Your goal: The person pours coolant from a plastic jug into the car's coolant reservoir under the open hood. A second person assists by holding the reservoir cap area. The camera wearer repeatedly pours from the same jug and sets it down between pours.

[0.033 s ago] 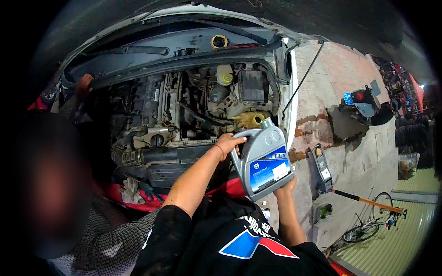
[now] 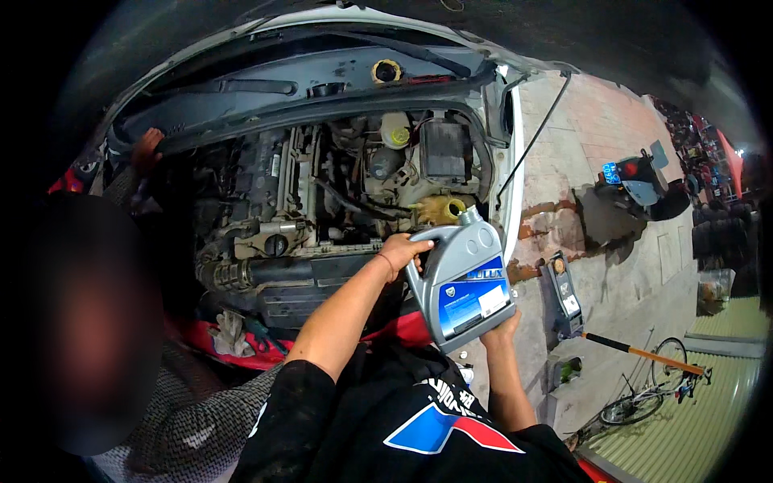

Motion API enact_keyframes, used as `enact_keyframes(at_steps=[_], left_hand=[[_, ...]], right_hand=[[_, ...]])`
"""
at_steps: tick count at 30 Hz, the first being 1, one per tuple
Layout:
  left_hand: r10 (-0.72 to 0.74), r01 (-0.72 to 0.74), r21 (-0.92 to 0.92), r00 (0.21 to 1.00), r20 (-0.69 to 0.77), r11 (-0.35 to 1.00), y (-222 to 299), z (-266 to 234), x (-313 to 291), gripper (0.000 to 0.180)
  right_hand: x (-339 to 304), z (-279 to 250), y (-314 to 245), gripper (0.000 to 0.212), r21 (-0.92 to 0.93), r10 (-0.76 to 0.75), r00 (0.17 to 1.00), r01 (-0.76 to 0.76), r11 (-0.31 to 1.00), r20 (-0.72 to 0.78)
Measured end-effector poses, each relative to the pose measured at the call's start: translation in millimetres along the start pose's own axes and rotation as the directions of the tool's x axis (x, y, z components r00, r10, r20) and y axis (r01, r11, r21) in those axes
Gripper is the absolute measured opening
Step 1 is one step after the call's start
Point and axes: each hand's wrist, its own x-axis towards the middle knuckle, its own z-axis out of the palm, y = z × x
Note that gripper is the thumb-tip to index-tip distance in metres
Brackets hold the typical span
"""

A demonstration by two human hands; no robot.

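My left hand is wrapped round the handle of a grey plastic jug with a blue label. My right hand closes on the jug's lower right corner and bears it from below; some of its fingers are hidden behind the jug. The jug leans slightly, its neck at the top. Just beyond that neck, in the engine bay, is a yellowed plastic reservoir with an open round mouth. The neck and the mouth overlap in view, and I cannot tell whether they touch. No liquid stream shows.
A dirty engine fills the bay, with a battery at the right. A round yellow-rimmed cap lies on the cowl. Left, another person's hand rests on the bay's edge. Gloves lie on red cloth. A floor jack stands right.
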Motion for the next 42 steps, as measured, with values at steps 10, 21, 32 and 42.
enact_keyframes(at_steps=[10, 21, 32, 42], left_hand=[[0.007, -0.007, 0.036, 1.0, -0.009, 0.999, 0, -1, 0, 0.035], [-0.002, 0.002, 0.031, 1.0, 0.002, 1.0, -1, -2, 5, 0.033], [-0.004, 0.004, 0.011, 1.0, 0.026, 1.0, -1, -2, 3, 0.034], [0.001, -0.001, 0.02, 1.0, 0.012, 1.0, 0, -2, 3, 0.032]], right_hand=[[0, 0, -2, 0.06, -0.021, 0.013, 1.0, -0.013, 1.0, -0.026], [0, 3, -2, 0.057, -0.026, 0.021, 0.999, -0.02, 0.999, 0.045], [-2, 5, -5, 0.058, -0.033, 0.023, 0.999, -0.022, 0.999, 0.024], [3, -4, -5, 0.065, -0.048, 0.034, 0.999, -0.034, 0.998, -0.005]])
